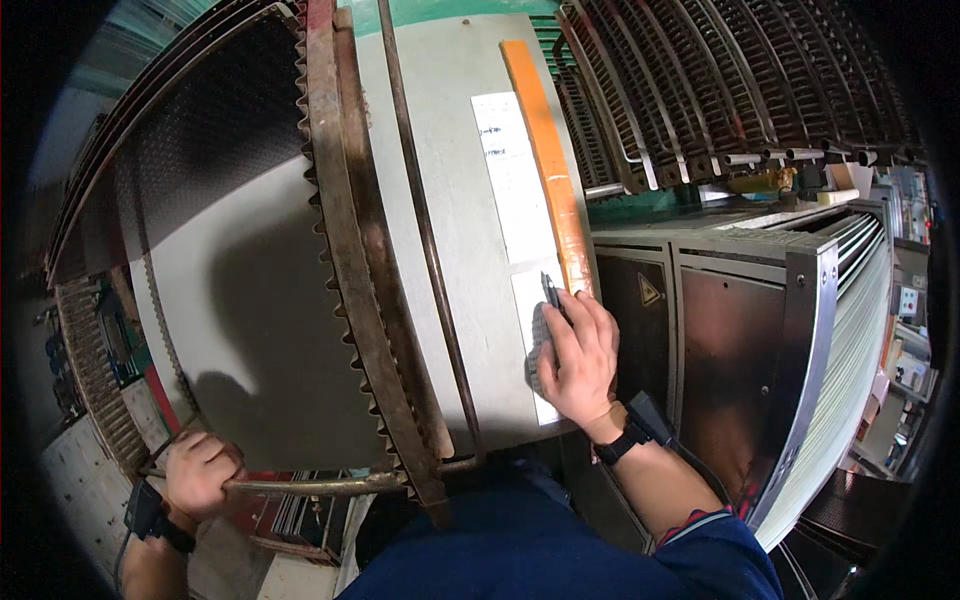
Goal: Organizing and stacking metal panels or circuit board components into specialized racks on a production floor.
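Left hand (203,472): low at the left, forearm rising from the lower left corner; fingers curled in a fist around the end of a metal bar (310,487). Dark band with a black box at the wrist.

Right hand (582,360): forearm running up and leftward from the lower right, back of the hand uppermost; fingers bent forward and partly closed, thumb tucked at the left, holding a slim black tool (550,290); exact kind cannot be told. Dark wristband.

Black tool: at the fingertips, over the lower part of a white paper strip (508,215) bearing handwriting.

Orange strip (541,125): lengthwise along the paper's right edge, its lower end next to the right fingers.

Pale panel (455,130): beneath both strips.

Toothed metal beam (345,215): between the two hands, meeting the metal bar near its lower end.
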`<state>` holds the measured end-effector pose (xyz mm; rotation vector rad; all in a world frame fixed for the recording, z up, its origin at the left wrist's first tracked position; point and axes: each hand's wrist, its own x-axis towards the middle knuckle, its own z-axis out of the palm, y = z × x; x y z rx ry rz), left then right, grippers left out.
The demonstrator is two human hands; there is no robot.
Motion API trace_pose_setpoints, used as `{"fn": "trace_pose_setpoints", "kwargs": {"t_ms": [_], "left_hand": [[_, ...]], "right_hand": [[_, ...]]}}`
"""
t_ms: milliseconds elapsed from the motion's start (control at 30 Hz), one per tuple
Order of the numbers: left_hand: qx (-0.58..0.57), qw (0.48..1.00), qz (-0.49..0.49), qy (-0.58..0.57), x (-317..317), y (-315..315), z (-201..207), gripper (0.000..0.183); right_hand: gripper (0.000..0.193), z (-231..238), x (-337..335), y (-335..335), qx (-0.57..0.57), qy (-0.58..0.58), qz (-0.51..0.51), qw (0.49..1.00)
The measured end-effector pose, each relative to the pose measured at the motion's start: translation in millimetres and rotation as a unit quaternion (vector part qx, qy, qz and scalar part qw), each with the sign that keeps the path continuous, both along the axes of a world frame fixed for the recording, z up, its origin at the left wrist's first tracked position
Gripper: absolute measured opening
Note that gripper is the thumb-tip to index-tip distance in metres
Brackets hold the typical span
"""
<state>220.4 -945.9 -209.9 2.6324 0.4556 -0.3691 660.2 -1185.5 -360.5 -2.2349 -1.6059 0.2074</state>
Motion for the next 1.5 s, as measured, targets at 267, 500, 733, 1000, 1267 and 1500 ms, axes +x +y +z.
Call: {"fn": "trace_pose_setpoints", "kwargs": {"t_ms": [267,500,733,1000,1267,1500], "left_hand": [[0.013,1.0,0.029,0.002,-0.6,-5.4,-1.5,0.017],[0.025,0.998,0.051,-0.003,-7.9,-7.8,-0.6,0.026],[0.062,0.994,0.06,-0.062,-4.3,-11.9,2.9,0.023],[0.043,0.997,0.048,-0.03,-1.6,-16.3,4.5,0.025],[0.044,0.998,0.009,-0.048,-3.8,-22.3,4.8,0.019],[0.049,0.997,0.0,-0.063,6.5,-21.7,5.0,0.017]], "right_hand": [[0.055,-1.4,0.4,0.7,-0.001,-0.006,0.009,1.0],[0.052,-3.6,-2.5,-1.4,0.03,-0.012,0.005,0.999],[0.049,-7.9,-4.5,-5.3,0.058,-0.018,-0.009,0.998],[0.041,1.2,-6.7,-19.9,0.1,-0.024,-0.024,0.994],[0.034,9.9,-69.6,-138.2,0.236,0.065,-0.239,0.94],[0.043,-76.5,-111.7,-242.4,0.15,0.369,-0.429,0.811]]}}
